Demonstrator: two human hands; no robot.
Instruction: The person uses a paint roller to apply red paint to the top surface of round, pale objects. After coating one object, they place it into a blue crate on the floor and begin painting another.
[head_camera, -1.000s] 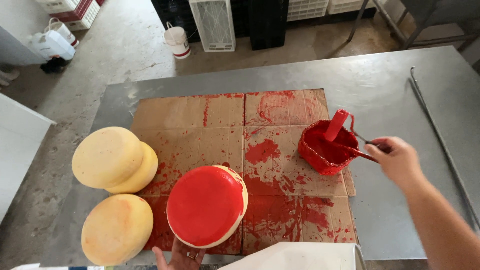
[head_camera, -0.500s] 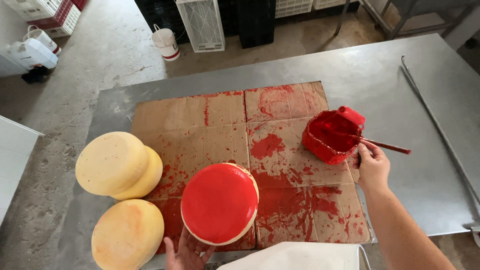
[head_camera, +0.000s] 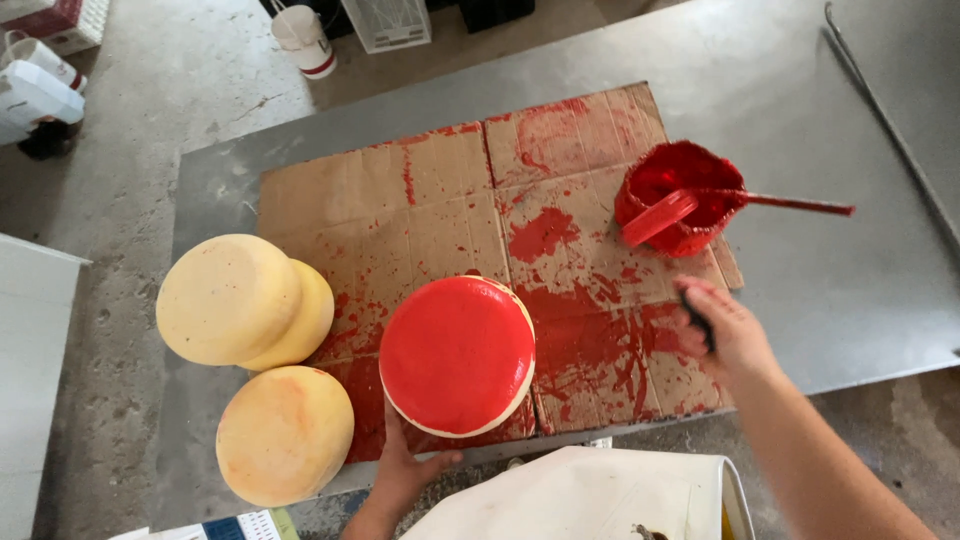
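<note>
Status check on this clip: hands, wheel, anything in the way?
Left hand props red-coated wheel from below. Right hand empty, near red pot; brush resting across it. Nothing between.

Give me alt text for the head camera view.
A left hand steadies a red-coated cheese wheel on paint-stained cardboard, while the right hand hovers near a red bucket with a brush across it. Three uncoated yellow wheels sit left.

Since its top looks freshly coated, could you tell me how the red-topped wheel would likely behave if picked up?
The red-topped wheel looks thick and solid, so probably heavy and stiff. Its glossy red face may be wet and slippery. The left hand touches its uncoated pale edge, likely the safer grip. It stands tilted, so it might roll or topple.
</note>
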